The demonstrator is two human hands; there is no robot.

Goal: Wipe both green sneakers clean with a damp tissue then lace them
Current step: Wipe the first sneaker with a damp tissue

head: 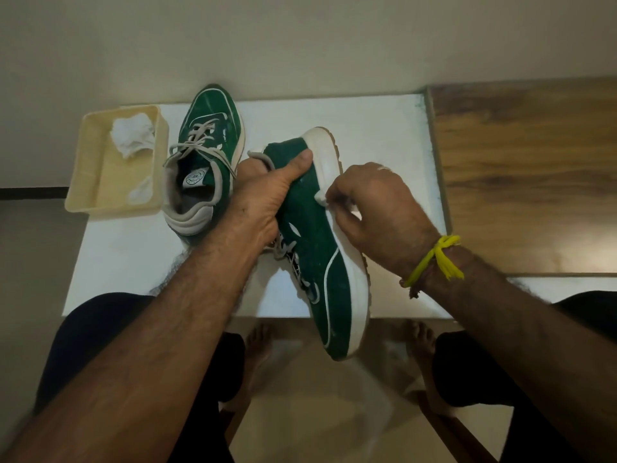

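One green sneaker (pixel 310 259) with a white sole is held on its side above the white table (pixel 377 128), toe pointing toward me. My left hand (pixel 267 195) grips it at the heel end, thumb lying across the green upper. My right hand (pixel 377 208) pinches a small white tissue (pixel 321 197) against the edge where the upper meets the sole. The second green sneaker (pixel 207 155) stands upright on the table to the left, its grey laces threaded and loose.
A cream plastic tray (pixel 83 182) at the table's left holds crumpled white tissues (pixel 133 135) and some water. A wooden surface (pixel 527 168) adjoins the table on the right. My knees and bare feet are below the table's near edge.
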